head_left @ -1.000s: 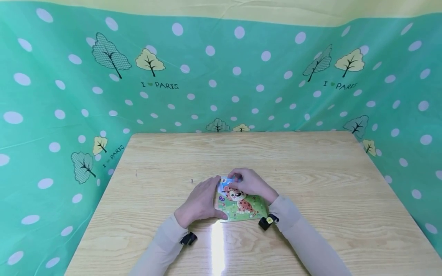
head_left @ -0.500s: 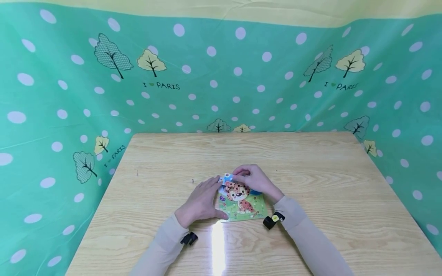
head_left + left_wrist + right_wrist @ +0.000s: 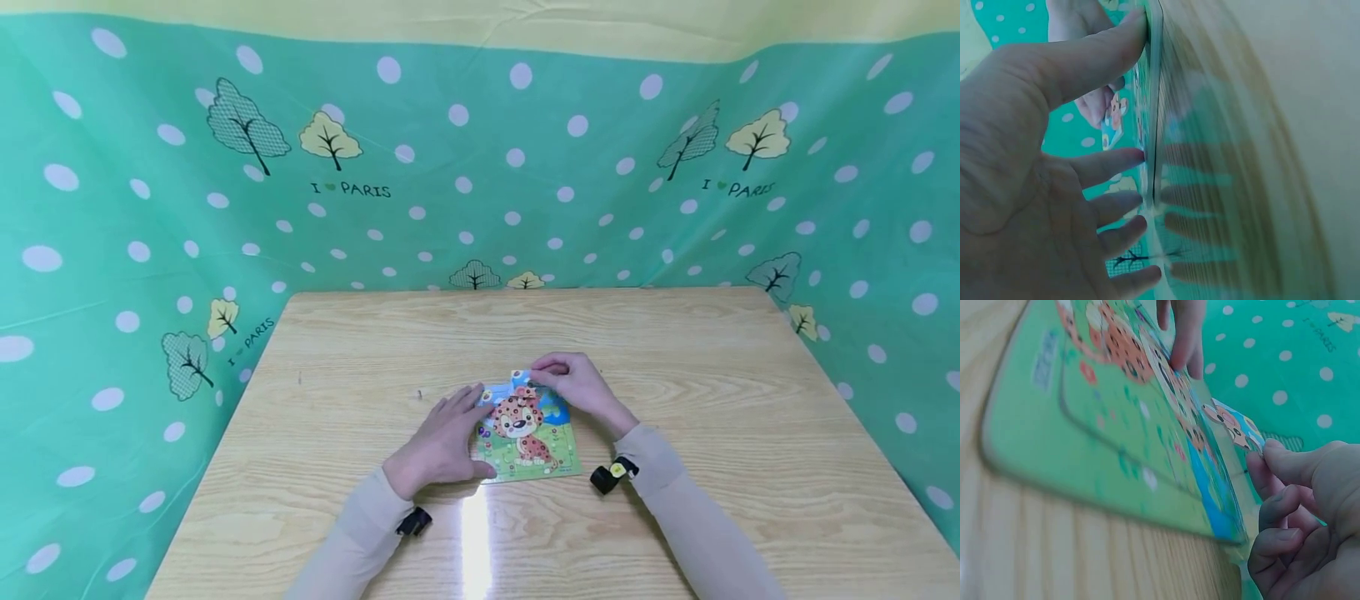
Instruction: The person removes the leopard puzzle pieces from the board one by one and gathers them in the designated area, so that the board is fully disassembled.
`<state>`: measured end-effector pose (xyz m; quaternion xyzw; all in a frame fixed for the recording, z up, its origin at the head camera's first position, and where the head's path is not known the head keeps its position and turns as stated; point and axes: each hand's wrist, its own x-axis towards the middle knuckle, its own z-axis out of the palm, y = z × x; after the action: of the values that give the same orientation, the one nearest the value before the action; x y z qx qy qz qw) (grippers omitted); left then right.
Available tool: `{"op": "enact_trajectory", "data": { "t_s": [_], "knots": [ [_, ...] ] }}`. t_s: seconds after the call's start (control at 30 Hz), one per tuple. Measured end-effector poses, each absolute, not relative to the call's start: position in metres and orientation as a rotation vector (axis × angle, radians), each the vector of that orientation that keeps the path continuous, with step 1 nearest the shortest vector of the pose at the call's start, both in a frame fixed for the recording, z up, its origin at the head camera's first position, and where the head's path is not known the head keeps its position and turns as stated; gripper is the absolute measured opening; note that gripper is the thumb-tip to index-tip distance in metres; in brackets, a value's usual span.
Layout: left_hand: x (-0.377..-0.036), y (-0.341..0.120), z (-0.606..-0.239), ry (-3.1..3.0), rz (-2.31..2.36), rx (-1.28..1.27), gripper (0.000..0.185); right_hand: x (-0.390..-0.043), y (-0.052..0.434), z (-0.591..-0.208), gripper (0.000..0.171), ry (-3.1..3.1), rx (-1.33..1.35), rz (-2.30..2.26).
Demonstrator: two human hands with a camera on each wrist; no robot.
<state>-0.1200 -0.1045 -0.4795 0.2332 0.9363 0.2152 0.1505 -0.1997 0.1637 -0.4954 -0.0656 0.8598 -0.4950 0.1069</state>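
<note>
The puzzle (image 3: 532, 442) lies on the table (image 3: 712, 375), a piece (image 3: 521, 381) near its far edge, curtain (image 3: 495, 133) behind.

A green dotted cloth (image 3: 637, 208) (tree prints (image 3: 328, 137), "PARIS" 3 times) hangs behind and beside the wooden table (image 3: 675, 350).

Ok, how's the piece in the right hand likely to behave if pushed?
Probably stiff: the piece looks flat with the right hand pinching only its edge. Likely light, being thin and much smaller than the board. Unlikely to roll, given its flat face.
</note>
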Motion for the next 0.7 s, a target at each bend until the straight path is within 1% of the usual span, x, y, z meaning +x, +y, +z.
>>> {"op": "enact_trajectory", "data": {
  "t_s": [0.17, 0.3, 0.43, 0.7],
  "knots": [
    [-0.119, -0.104, -0.479, 2.666, 0.601, 0.754, 0.097, -0.2, 0.179, -0.495, 0.028, 2.562, -0.143, -1.451],
    [-0.12, -0.106, -0.48, 2.665, 0.635, 0.75, 0.092, -0.2, 0.192, -0.495, 0.028, 2.591, -0.121, -1.439],
    [-0.121, -0.106, -0.481, 2.677, 0.681, 0.749, 0.086, -0.201, 0.208, -0.496, 0.031, 2.622, -0.105, -1.423],
    [-0.121, -0.105, -0.484, 2.701, 0.657, 0.755, 0.085, -0.203, 0.237, -0.492, 0.037, 2.675, -0.044, -1.387]
  ]
}}
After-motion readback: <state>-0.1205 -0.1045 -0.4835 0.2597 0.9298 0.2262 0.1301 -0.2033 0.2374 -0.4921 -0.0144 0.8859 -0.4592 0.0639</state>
